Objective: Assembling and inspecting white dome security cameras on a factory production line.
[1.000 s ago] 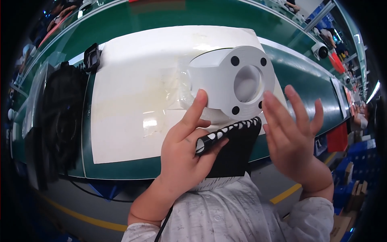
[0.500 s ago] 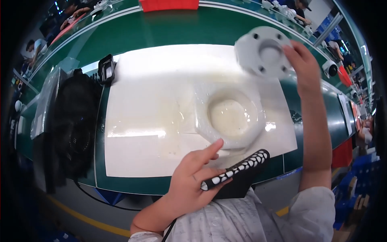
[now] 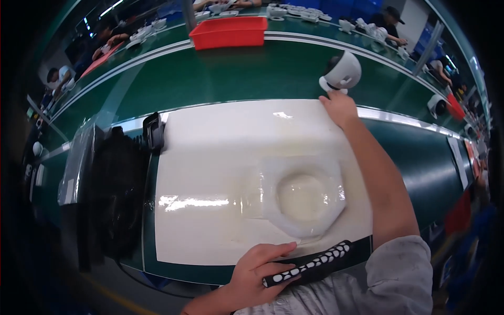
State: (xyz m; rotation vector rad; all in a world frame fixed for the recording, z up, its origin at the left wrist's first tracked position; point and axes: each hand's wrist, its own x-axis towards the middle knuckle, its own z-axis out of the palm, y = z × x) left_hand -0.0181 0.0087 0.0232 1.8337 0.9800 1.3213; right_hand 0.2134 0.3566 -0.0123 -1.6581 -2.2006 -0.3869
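Note:
My left hand (image 3: 255, 275) is closed around a black bar-shaped handle (image 3: 310, 263) with white spots, held low over the table's near edge. Stretched far forward, my right hand (image 3: 341, 109) has its fingers at the base of a white dome-shaped camera (image 3: 346, 71) with a dark front. That camera stands on the green belt, just beyond the white sheet (image 3: 205, 157); part of my grip is hidden. Between my arms, an off-white many-sided holder (image 3: 269, 181) with a round recess lies on the sheet, its surface glossy.
Left of the sheet lie a black bag-like bundle (image 3: 118, 194), clear plastic wrapping (image 3: 79, 163) and a small black frame-like device (image 3: 154, 132). A red bin (image 3: 229, 34) sits across the green belt (image 3: 210, 73). Other people work along the far side.
My right hand has moved forward and left, from above the sheet's far right corner to the belt. The grey-white piece with holes it held has turned; a white camera shows there now. The view has tilted up.

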